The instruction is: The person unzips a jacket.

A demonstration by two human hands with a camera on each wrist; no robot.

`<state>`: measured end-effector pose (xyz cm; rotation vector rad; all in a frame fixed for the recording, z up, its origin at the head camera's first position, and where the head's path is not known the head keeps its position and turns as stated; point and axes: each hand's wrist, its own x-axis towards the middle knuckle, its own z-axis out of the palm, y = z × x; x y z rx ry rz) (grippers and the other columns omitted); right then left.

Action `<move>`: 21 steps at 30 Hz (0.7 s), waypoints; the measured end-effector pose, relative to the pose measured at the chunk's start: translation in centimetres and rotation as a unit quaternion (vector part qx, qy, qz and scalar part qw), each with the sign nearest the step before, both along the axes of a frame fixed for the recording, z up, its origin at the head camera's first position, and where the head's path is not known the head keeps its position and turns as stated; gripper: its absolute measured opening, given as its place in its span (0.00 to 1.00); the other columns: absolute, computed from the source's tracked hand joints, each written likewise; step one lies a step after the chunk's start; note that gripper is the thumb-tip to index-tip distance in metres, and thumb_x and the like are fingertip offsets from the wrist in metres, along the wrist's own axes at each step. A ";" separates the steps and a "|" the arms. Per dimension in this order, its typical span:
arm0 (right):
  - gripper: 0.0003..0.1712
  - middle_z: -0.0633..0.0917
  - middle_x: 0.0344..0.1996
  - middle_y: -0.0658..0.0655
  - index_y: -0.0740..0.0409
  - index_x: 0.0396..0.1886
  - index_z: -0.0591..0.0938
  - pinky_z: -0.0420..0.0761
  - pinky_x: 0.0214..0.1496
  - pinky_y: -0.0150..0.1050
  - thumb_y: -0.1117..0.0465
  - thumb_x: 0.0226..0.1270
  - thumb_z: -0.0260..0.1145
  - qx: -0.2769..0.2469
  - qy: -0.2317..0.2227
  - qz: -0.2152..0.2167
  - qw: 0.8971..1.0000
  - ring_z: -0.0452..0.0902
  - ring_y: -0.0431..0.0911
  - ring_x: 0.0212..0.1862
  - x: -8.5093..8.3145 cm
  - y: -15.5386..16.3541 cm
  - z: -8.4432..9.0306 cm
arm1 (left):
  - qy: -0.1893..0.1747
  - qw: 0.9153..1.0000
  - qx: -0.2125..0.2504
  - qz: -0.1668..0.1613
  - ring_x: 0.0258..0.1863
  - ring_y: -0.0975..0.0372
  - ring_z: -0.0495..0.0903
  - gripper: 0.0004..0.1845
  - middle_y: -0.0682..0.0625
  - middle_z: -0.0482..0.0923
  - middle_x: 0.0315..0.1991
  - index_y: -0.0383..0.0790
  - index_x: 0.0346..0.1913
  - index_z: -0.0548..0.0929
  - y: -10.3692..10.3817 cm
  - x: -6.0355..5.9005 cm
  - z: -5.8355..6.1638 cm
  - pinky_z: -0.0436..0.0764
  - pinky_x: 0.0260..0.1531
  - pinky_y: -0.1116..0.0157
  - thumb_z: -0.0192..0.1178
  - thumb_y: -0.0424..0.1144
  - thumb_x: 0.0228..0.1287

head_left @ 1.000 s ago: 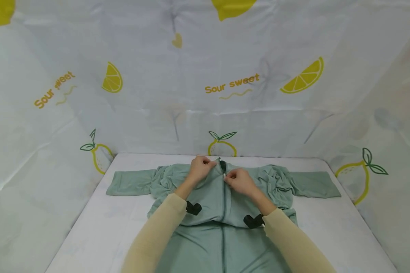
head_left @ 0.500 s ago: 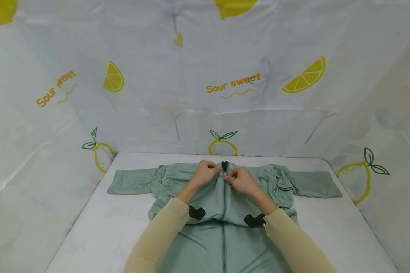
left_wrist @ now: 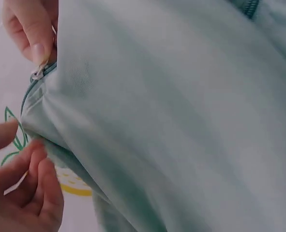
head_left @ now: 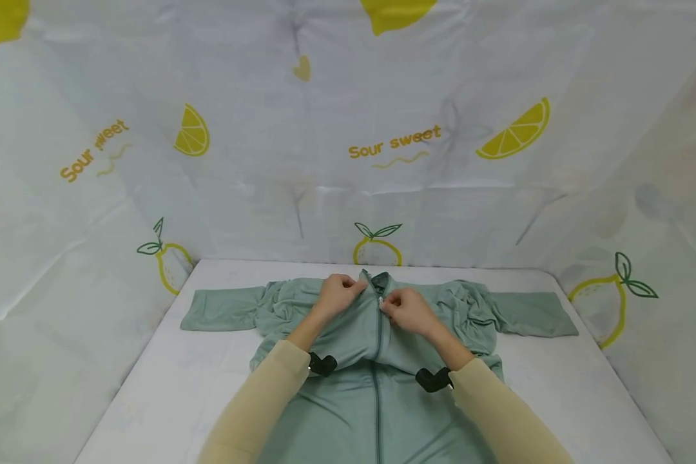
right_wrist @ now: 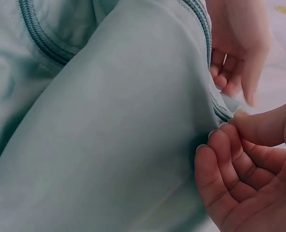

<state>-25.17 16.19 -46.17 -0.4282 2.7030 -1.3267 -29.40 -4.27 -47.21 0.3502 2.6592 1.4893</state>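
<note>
A pale green zip-up jacket (head_left: 348, 412) lies front up, its sleeves spread to both sides. My right hand (head_left: 408, 309) pinches the zipper pull near the top of the front zip; the metal slider (left_wrist: 37, 75) shows below those fingertips in the left wrist view. My left hand (head_left: 338, 295) is at the left edge of the open collar (head_left: 371, 281). In the left wrist view, the left thumb (left_wrist: 2, 135) and fingers stand apart, right by the fabric edge. Below the slider the zip teeth (head_left: 377, 399) run joined down the front.
The jacket lies on a white table (head_left: 145, 399). A white sheet (head_left: 255, 161) printed with lemons rises behind and at both sides. Black wrist mounts (head_left: 434, 379) sit close over the jacket. The left sleeve (head_left: 220, 309) and right sleeve (head_left: 533, 314) reach across the table.
My left hand moved in toward the zip, then back left. The collar closed up and has spread wider again. My right hand stays pinched on the zipper pull, almost unmoved.
</note>
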 end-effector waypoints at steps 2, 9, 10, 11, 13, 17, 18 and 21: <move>0.11 0.81 0.22 0.54 0.63 0.33 0.84 0.73 0.27 0.41 0.64 0.77 0.61 -0.003 -0.010 -0.007 1.000 0.74 0.44 0.23 -0.1 0.0 0.0 | -0.004 0.999 -0.010 -0.054 0.15 0.65 0.60 0.26 0.56 0.65 0.15 0.42 0.18 0.77 -0.1 0.2 -0.1 0.64 0.19 0.66 0.60 0.52 0.75; 0.09 0.82 0.24 0.54 0.63 0.35 0.84 0.75 0.28 0.41 0.64 0.77 0.62 -0.015 -0.025 -0.010 1.000 0.77 0.45 0.25 0.0 -0.5 0.1 | -0.047 0.992 0.069 -0.093 0.14 0.64 0.51 0.24 0.56 0.56 0.14 0.41 0.19 0.73 0.2 0.8 -0.1 0.57 0.18 0.66 0.62 0.45 0.75; 0.10 0.81 0.23 0.54 0.62 0.34 0.83 0.75 0.28 0.41 0.64 0.77 0.62 -0.014 -0.024 -0.007 1.000 0.76 0.45 0.24 0.1 -0.6 0.1 | -0.044 0.992 0.079 -0.087 0.14 0.64 0.52 0.23 0.56 0.57 0.14 0.40 0.19 0.74 0.2 0.9 -0.1 0.57 0.19 0.66 0.62 0.43 0.74; 0.11 0.81 0.21 0.54 0.62 0.32 0.83 0.74 0.26 0.40 0.64 0.77 0.62 -0.012 -0.020 -0.002 1.000 0.74 0.45 0.22 0.2 -0.6 0.1 | -0.038 0.992 0.088 -0.082 0.15 0.63 0.52 0.23 0.55 0.56 0.14 0.39 0.19 0.73 0.2 0.9 -0.1 0.57 0.19 0.65 0.62 0.41 0.74; 0.13 0.80 0.19 0.52 0.61 0.28 0.83 0.72 0.25 0.40 0.63 0.76 0.63 -0.007 -0.013 0.008 1.000 0.72 0.44 0.20 0.5 -0.6 0.1 | -0.030 0.992 0.104 -0.061 0.15 0.63 0.52 0.22 0.55 0.56 0.14 0.39 0.19 0.72 0.1 0.7 -0.2 0.57 0.19 0.65 0.61 0.39 0.74; 0.15 0.78 0.17 0.51 0.60 0.25 0.82 0.70 0.23 0.39 0.65 0.75 0.63 0.003 0.001 0.030 1.000 0.70 0.43 0.18 1.0 -0.5 0.0 | -0.020 0.992 0.124 -0.006 0.15 0.62 0.55 0.20 0.54 0.59 0.14 0.39 0.20 0.74 -0.1 0.4 -0.3 0.59 0.20 0.64 0.62 0.38 0.73; 0.14 0.79 0.17 0.50 0.60 0.25 0.82 0.71 0.23 0.38 0.65 0.75 0.64 0.002 0.002 0.032 0.999 0.71 0.43 0.19 1.1 -0.5 0.0 | -0.018 0.992 0.123 0.009 0.16 0.62 0.57 0.19 0.54 0.61 0.15 0.38 0.21 0.77 -0.2 0.4 -0.4 0.60 0.20 0.64 0.63 0.38 0.73; 0.12 0.80 0.19 0.51 0.61 0.28 0.83 0.73 0.24 0.39 0.65 0.75 0.63 -0.002 0.007 0.036 0.999 0.74 0.43 0.21 1.2 -0.5 -0.1 | -0.009 0.994 0.106 0.026 0.19 0.62 0.63 0.15 0.54 0.68 0.19 0.37 0.26 0.82 -0.4 0.5 -0.3 0.65 0.23 0.64 0.63 0.41 0.73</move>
